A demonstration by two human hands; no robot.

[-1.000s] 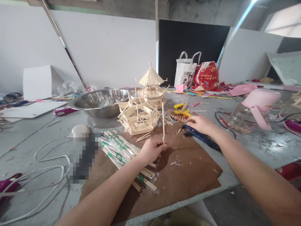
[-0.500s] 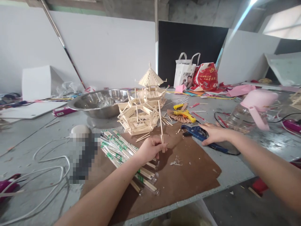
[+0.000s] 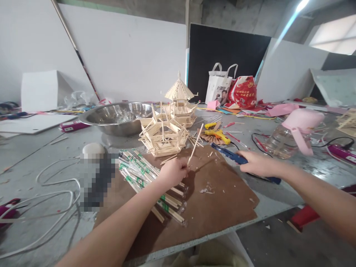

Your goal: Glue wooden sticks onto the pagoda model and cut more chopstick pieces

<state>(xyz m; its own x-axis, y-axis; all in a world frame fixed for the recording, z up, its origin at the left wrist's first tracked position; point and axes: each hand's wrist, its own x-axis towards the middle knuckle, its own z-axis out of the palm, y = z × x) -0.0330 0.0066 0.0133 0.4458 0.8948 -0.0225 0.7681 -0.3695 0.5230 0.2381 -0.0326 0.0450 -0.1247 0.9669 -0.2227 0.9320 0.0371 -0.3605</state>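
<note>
My left hand [image 3: 174,172] is closed in a pinch on a thin wooden chopstick [image 3: 196,142], which leans up and to the right over the brown board [image 3: 222,196]. Beneath that hand lie several chopsticks in clear and green wrappers [image 3: 139,168]. At the board's right edge, my right hand [image 3: 254,163] is closed around a blue hand cutter [image 3: 230,154], its fingers partly hidden. Just beyond my left hand stands a many-sided frame of wooden sticks [image 3: 164,137]. Behind it rises a stick-built pagoda [image 3: 179,98] with a pointed roof.
A yellow glue gun [image 3: 218,135] lies beyond the cutter. To the right stands a clear jug with a pink lid [image 3: 303,120]. A steel basin [image 3: 116,128] sits back left, and a white cable [image 3: 72,193] coils at the left. Bags [image 3: 241,92] stand at the back.
The chopstick has tipped from nearly upright to a rightward slant, and my left hand has shifted slightly left. My right hand has closed round the blue cutter and turned it a little.
</note>
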